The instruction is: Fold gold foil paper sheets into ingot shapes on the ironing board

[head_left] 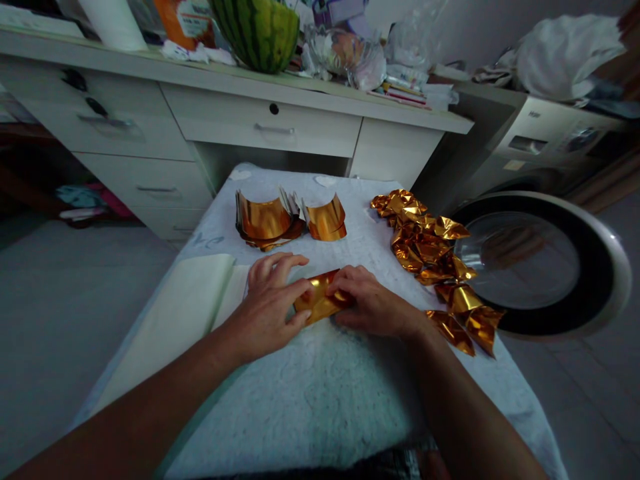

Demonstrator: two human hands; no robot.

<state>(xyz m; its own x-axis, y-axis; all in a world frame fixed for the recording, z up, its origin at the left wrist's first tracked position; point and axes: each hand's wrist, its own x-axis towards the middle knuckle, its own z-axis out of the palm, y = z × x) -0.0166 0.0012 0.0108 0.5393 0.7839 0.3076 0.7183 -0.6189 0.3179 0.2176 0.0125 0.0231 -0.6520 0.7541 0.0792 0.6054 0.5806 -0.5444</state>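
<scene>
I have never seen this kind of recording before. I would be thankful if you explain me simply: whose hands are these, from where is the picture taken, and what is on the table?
There is no robot here: a person works with two bare hands. The single picture comes from a camera worn on the head, looking forward and down.

The left hand touches one end of a shiny gold sheet, while the right hand holds the other end. Beyond them, on the cloth-covered surface, stand two curved stacks of gold sheets. To the right lies a pile of folded gold pieces. Behind are white drawers; at right, a washing machine's round door hangs open.
</scene>
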